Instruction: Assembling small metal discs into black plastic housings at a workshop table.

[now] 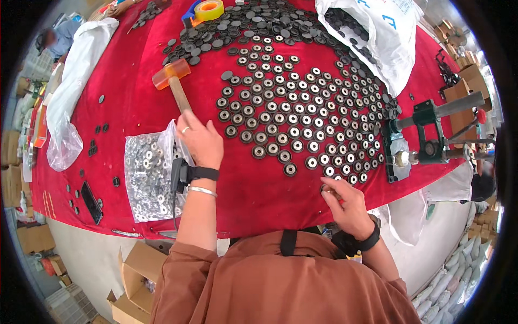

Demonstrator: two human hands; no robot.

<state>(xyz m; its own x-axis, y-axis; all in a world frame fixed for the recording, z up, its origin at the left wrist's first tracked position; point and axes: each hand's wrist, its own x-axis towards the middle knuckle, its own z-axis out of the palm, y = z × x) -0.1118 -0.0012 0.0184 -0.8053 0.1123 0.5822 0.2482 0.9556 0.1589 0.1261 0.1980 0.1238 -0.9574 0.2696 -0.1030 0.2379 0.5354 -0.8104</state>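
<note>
My left hand [200, 141] is wrapped round the wooden handle of a mallet [171, 74] with a translucent orange head, which lies on or just above the red cloth. Near the front edge, the thumb and fingers of my right hand [346, 204] are pinched together. A small dark round piece [324, 188] shows at those fingertips, partly hidden. Many black wheels with metal bearing centres [307, 120] are spread flat between and beyond my hands. Beside my left wrist lies a clear plastic bag [145, 186] of small metal bearings.
Plain black discs [264, 24] are heaped at the back, beside a white sack [396, 51] and a yellow tape roll [209, 9]. A green metal press [430, 119] stands at right. A phone [91, 202] and a long white bag [75, 86] lie at left. A person [63, 39] is at far left.
</note>
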